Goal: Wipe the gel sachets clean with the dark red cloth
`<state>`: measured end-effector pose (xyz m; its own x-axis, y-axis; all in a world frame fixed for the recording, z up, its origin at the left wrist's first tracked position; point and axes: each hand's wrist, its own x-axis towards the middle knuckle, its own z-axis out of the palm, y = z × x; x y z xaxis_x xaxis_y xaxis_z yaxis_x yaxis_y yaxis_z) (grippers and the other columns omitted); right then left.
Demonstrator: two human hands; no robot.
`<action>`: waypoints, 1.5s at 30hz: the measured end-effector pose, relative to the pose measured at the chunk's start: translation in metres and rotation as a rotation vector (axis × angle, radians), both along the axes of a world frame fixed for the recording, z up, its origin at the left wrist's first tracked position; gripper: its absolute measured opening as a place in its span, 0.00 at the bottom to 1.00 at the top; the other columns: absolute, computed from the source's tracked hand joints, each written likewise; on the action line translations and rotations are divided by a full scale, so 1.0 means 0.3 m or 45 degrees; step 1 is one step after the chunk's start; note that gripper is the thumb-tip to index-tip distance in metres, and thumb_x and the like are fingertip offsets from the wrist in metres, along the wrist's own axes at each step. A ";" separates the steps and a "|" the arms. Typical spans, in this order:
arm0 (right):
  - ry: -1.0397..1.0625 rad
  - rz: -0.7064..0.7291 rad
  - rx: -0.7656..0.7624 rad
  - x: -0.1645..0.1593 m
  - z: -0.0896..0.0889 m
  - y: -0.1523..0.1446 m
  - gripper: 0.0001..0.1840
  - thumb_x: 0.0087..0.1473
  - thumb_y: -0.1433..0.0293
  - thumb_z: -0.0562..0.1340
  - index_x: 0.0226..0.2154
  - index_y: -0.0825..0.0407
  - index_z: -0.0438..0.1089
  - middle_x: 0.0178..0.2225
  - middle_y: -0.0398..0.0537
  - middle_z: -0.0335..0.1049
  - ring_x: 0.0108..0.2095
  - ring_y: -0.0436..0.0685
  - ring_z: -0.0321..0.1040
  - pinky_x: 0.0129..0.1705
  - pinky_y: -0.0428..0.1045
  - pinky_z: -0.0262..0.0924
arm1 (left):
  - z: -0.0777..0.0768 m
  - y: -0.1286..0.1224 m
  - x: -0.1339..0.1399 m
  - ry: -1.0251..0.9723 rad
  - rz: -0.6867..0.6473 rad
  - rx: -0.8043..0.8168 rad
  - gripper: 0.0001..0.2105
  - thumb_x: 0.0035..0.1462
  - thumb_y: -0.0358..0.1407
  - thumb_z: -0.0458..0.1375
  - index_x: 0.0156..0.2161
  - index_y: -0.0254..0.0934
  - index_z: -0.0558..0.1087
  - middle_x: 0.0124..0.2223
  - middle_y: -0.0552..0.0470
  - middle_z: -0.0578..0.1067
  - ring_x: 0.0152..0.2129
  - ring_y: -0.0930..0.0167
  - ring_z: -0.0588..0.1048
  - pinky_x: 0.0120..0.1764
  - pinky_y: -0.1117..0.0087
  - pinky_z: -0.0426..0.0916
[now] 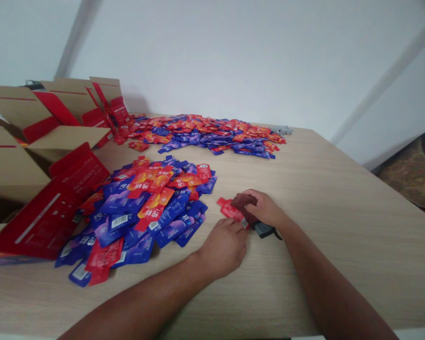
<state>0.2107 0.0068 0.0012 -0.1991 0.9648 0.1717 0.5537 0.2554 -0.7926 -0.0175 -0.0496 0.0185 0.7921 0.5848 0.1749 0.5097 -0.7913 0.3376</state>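
A red sachet point(230, 210) with pale print lies flat on the table in front of me. My left hand point(225, 248) is closed, its bent fingertips at the near edge of this sachet; the hand hides part of that contact. In my right hand point(264, 208) is a folded dark maroon and grey cloth point(264, 230), its front part over the sachet's right side. A thin black loop sticks out at the cloth's right end. Left of my hands spreads a loose pile of blue and red-orange sachets point(163, 203).
Open cardboard boxes point(21, 163) with raised red flaps stand along the left side. Against the wall lies a long heap of similar sachets point(212, 132), with a small grey bundle point(282, 130) at its right end. The wooden table point(340, 203) extends to the right.
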 end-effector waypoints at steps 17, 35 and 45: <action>-0.591 -0.473 0.225 0.062 -0.054 0.009 0.32 0.51 0.70 0.68 0.60 0.47 0.72 0.49 0.58 0.74 0.50 0.69 0.72 0.57 0.62 0.64 | 0.010 0.102 -0.040 0.091 0.289 0.109 0.14 0.61 0.35 0.59 0.51 0.39 0.76 0.50 0.42 0.77 0.51 0.57 0.72 0.58 0.51 0.66; -0.452 0.039 0.173 -0.121 0.040 -0.073 0.30 0.55 0.76 0.62 0.60 0.43 0.72 0.54 0.51 0.70 0.51 0.61 0.73 0.55 0.53 0.67 | -0.041 0.105 -0.019 0.021 0.448 0.049 0.15 0.66 0.42 0.61 0.51 0.34 0.76 0.50 0.41 0.75 0.47 0.59 0.74 0.53 0.57 0.70; -0.454 -0.080 0.151 -0.093 0.013 -0.026 0.29 0.57 0.77 0.61 0.58 0.43 0.74 0.51 0.49 0.71 0.49 0.59 0.71 0.55 0.51 0.64 | -0.024 0.103 -0.015 0.097 0.442 0.084 0.14 0.68 0.45 0.57 0.47 0.36 0.76 0.50 0.42 0.75 0.44 0.58 0.75 0.48 0.56 0.70</action>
<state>0.1827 -0.0010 0.0051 -0.2072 0.9547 0.2134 0.8071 0.2901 -0.5143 -0.0221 -0.0186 0.0115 0.5602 0.8108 0.1697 0.7738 -0.5854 0.2422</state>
